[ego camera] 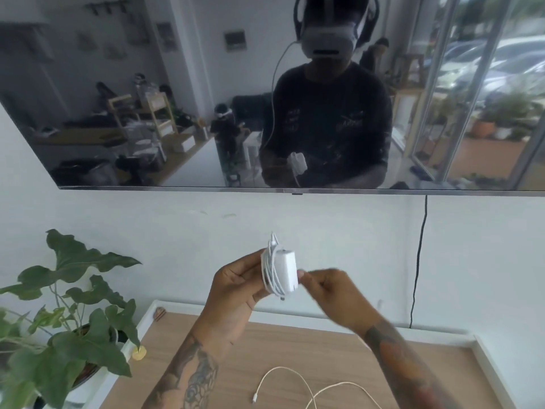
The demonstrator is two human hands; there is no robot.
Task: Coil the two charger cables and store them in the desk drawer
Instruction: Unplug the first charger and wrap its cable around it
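charger (pixel 284 271) w/ wrapped cable in left hand (pixel 236 286), right hand (pixel 330 293) alongside

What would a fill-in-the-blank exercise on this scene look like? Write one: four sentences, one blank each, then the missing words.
1. The left hand holds a white charger brick with its cable wound ____ it.
2. The second cable lies loose on the ____ desk top.
3. The potted plant stands to the ____ of the desk.
4. The right hand touches the brick's ____ side.

Missing words: around; wooden; left; right
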